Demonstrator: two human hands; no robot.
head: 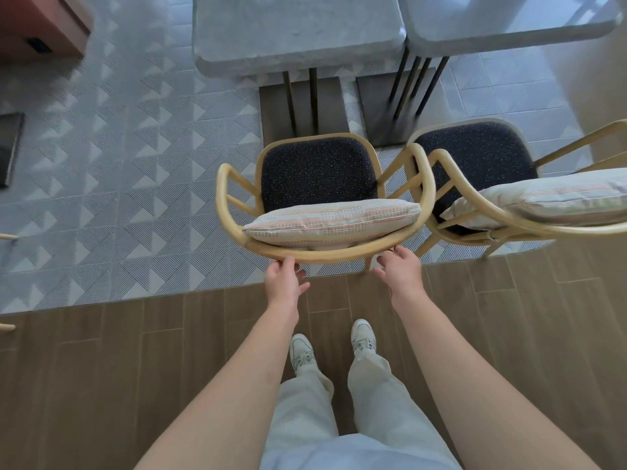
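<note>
The pale wooden armchair [315,174] stands upright facing the counter [295,32], with a dark speckled seat and a striped cushion [332,220] propped against its curved backrest.

Both arms are extended forward and down, converging slightly toward the hands.

Left arm: the left forearm [237,368] is bare and nearly straight, and the wrist is in line with it. The left hand [284,281] is held back-up. Its fingers [289,262] reach forward, loosely bent and gripping nothing. Its thumb [303,287] is spread toward the body's midline.

Right arm: the right forearm [458,351] is bare and angled inward. The right hand [403,271] is also back-up. Its fingers [390,254] are relaxed, slightly curled and parted. Its thumb [379,273] points inward.

The hands are level with each other and well apart.
</note>
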